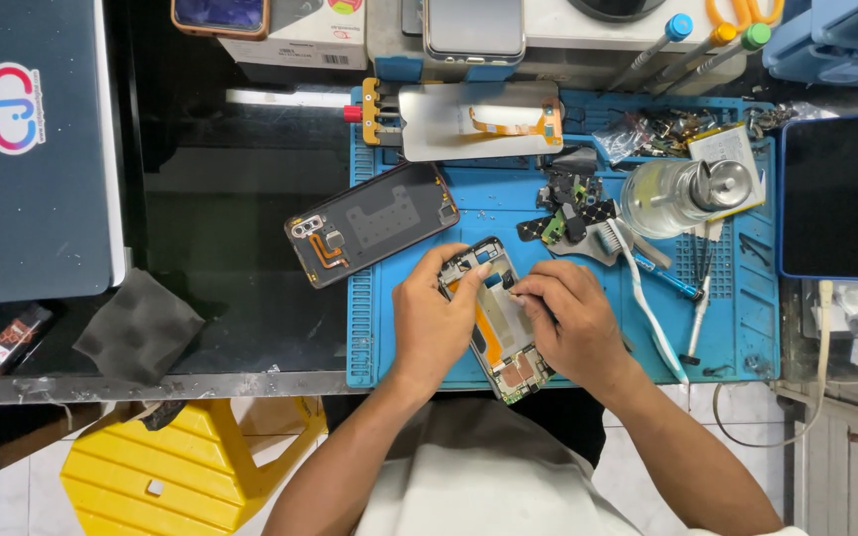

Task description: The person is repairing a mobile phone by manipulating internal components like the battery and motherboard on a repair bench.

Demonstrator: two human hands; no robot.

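Left hand (432, 323) grips the opened phone frame (497, 320) on the blue mat (727, 328); right hand (570, 323) pinches something small above it. A slip could tear the orange flex.

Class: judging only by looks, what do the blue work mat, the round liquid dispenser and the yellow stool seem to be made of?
Blue work mat: probably silicone or rubber; matte, with moulded ridges and compartments.
Round liquid dispenser: clear glass or plastic body, cannot tell which; shiny metal pump top.
Yellow stool: moulded plastic, likely; uniform glossy colour, ribbed top.
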